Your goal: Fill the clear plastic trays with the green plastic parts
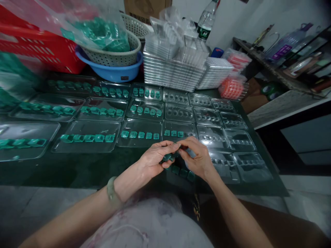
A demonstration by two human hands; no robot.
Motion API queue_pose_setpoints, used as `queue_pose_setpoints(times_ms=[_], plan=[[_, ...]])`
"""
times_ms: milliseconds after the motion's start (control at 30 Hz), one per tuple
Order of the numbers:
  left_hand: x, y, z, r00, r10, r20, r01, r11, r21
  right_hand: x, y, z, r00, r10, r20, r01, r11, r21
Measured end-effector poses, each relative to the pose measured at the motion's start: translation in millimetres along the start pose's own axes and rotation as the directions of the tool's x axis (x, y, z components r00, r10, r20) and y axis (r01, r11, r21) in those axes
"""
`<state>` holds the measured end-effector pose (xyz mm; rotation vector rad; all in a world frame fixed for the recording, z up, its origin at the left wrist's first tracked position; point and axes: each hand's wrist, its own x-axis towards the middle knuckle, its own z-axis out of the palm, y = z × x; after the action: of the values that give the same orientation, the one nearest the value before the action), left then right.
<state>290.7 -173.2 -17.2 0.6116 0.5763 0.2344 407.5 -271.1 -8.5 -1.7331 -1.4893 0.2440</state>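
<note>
My left hand and my right hand meet at the near edge of a dark table. Both have their fingers curled round small green plastic pieces, several of which show under the palms. Just beyond the fingertips lies a clear blister tray with three green pieces set in its row of pockets. Other clear trays lie in rows across the table; those to the left hold green pieces, those to the right have bare pockets.
Stacks of clear trays stand at the back. A blue basin holds a white basket with bagged green pieces. A red crate sits back left, orange bagged parts and a water bottle back right. A shelf runs along the right.
</note>
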Motion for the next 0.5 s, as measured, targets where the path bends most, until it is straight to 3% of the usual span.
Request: queue_pose_setpoints(times_ms=[167,300,500], plan=[[-3.8,0.9,4.5,0.999,0.039,-0.019,-0.038,0.999,0.010,-4.4,-2.1,5.0,1.000,0.012,-0.018,-0.012,1.000,0.021],[-7.1,1.2,8.8,0.983,0.135,-0.124,-0.105,0.969,0.222,-7.1,2.0,1.4,0.996,0.040,-0.075,-0.038,0.999,0.020],[-6.7,11.9,0.0,0.997,0.041,-0.067,-0.026,0.978,0.207,5.0,45.3,-23.6,0.980,0.081,-0.182,-0.130,0.951,-0.281]])
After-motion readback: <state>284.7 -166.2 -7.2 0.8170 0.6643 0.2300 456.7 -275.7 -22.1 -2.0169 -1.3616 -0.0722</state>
